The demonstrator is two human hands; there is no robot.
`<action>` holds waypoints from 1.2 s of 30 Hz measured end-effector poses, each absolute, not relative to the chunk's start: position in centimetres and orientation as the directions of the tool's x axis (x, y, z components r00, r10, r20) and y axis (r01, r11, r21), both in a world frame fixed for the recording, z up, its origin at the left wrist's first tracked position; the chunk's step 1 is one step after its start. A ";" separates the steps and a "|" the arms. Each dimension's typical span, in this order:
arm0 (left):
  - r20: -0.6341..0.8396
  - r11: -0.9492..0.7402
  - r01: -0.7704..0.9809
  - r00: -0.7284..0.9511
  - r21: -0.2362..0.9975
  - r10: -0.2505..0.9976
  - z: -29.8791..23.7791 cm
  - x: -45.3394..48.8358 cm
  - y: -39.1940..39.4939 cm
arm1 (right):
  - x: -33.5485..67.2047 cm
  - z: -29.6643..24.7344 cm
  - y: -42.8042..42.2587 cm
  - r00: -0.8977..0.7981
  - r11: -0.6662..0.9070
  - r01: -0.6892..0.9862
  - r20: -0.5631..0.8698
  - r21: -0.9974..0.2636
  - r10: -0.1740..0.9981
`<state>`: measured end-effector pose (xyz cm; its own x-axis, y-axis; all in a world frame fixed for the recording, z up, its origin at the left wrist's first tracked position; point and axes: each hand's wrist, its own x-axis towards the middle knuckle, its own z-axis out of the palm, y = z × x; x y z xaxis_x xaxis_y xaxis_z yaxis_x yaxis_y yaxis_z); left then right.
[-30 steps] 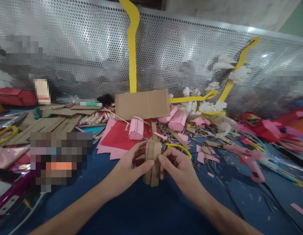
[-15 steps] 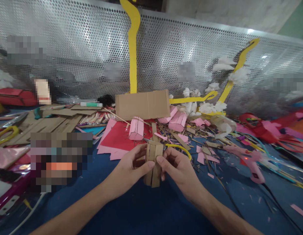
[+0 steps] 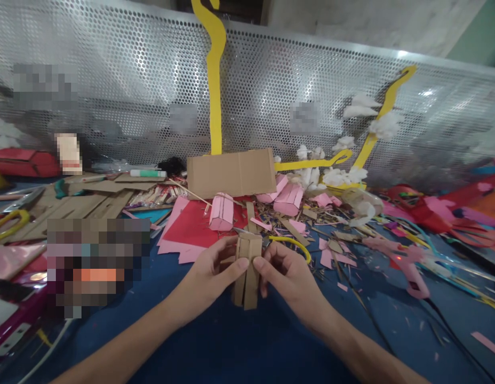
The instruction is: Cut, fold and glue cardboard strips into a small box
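Note:
Between my two hands is a small brown cardboard piece (image 3: 246,285), made of narrow upright panels with a dark gap near its lower end. My left hand (image 3: 215,272) is closed on its left side, thumb on the front face. From the right, my right hand (image 3: 287,272) grips it with the thumb pressed on the front and the fingers curled behind. Just beyond stand a pink paper-covered prism (image 3: 222,213) and red paper (image 3: 191,221) on pink sheets. Yellow-handled scissors (image 3: 297,245) lie behind my right hand, partly hidden by it.
A pink glue gun (image 3: 405,264) with a black cord lies at the right. Behind is a cardboard panel (image 3: 231,173) below a yellow strip (image 3: 215,96). Cardboard sheets (image 3: 83,205) and a glue stick (image 3: 147,173) lie left. Scraps litter the middle; a perforated metal screen (image 3: 263,80) stands behind.
The two thumbs have come closer together on the front of the cardboard piece, which has turned slightly. The whole view has shifted a little.

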<state>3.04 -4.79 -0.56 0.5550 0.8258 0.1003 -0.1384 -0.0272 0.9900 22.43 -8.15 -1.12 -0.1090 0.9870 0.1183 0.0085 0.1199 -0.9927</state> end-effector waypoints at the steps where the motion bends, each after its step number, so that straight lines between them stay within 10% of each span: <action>1: 0.091 -0.026 -0.127 0.539 0.992 0.837 -0.5 3.1 -4.8 | 22.3 -1.0 -8.2 -0.118 0.121 0.013 0.119 -0.993 0.986; 36: 0.147 -0.017 -0.210 0.620 0.977 0.771 -1.0 2.8 -4.8 | 22.0 -1.2 -8.4 -0.151 0.088 0.047 0.080 -0.995 0.985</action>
